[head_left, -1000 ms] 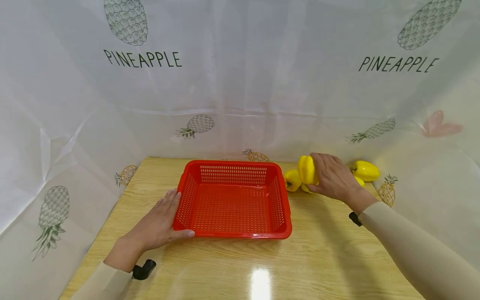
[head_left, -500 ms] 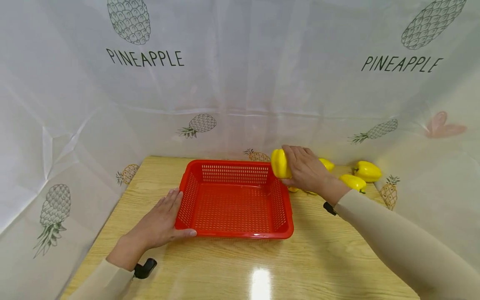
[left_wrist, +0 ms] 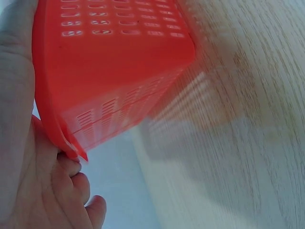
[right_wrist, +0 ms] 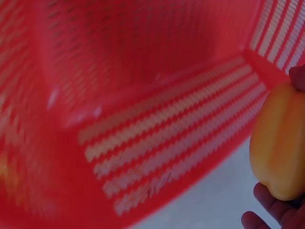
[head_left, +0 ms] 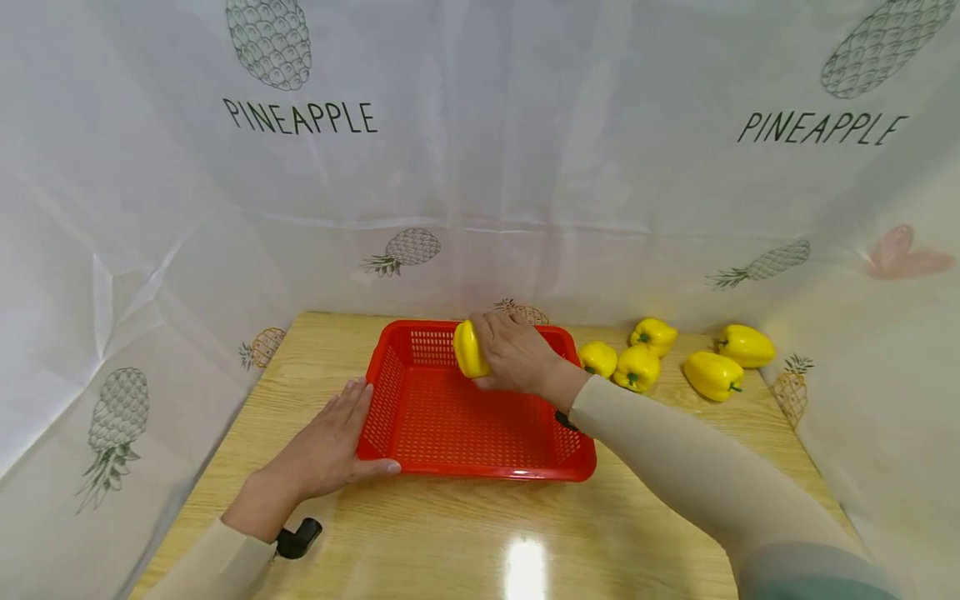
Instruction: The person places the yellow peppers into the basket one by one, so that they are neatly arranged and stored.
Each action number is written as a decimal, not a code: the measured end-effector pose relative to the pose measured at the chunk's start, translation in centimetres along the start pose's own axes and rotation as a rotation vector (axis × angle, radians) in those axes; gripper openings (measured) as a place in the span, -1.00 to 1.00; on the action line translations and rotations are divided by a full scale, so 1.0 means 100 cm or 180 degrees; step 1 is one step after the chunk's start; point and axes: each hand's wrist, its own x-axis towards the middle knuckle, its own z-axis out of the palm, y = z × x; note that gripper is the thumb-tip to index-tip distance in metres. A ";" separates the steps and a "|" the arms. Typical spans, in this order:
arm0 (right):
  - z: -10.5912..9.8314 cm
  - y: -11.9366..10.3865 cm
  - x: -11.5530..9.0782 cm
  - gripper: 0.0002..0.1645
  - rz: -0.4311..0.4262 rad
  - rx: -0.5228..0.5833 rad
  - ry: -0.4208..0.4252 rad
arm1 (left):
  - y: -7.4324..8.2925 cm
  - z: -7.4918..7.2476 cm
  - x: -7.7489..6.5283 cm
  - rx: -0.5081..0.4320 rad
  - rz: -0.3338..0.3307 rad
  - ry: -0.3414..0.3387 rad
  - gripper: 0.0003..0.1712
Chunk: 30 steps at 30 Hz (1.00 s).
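A yellow bell pepper (head_left: 470,350) is in my right hand (head_left: 517,354), over the inside of the red plastic basket (head_left: 480,469). In the right wrist view, fingers lie at the two ends of the pepper (right_wrist: 279,143), beside the slotted basket wall (right_wrist: 181,133). My left hand (head_left: 326,446) rests at the basket's front left corner, fingers along the left rim and thumb along the front rim. The left wrist view shows that hand's fingertips against the outside of the rim (left_wrist: 52,109). No pepper shows on the visible part of the basket floor.
Right of the basket, several yellow bell peppers lie on the wooden table (head_left: 450,533): a group of three, one pepper (head_left: 637,368) among them, and two farther right, one pepper (head_left: 712,375) nearer. A pineapple-printed white sheet (head_left: 480,167) rises behind and on both sides.
My right hand has carried the pepper left from the pepper group, past the basket's right rim, to over its inside. The left hand keeps its place at the corner. The view has shifted slightly.
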 end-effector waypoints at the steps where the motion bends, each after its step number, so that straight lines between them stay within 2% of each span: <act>1: 0.004 -0.006 0.005 0.12 -0.0014 -0.0005 -0.0055 | 0.000 0.000 0.000 0.0002 0.0002 0.0002 0.54; 7: 0.026 -0.034 0.029 0.16 0.0054 0.0025 -0.0420 | 0.001 0.002 0.002 -0.0018 -0.0002 0.0026 0.55; 14: 0.047 -0.056 0.051 0.11 0.0149 -0.0029 -0.0660 | -0.002 0.002 0.002 -0.0023 -0.0011 0.0050 0.57; 20: 0.061 -0.069 0.063 0.19 0.0159 -0.0060 -0.0874 | -0.003 0.003 0.001 -0.0043 -0.0037 0.0049 0.56; 27: 0.072 -0.077 0.068 0.07 0.0250 -0.0016 -0.0803 | -0.003 0.003 0.002 -0.0075 -0.0027 0.0031 0.57; 30: 0.076 -0.080 0.069 0.08 0.0272 0.0022 -0.0784 | -0.004 0.003 0.002 -0.0070 -0.0022 0.0034 0.56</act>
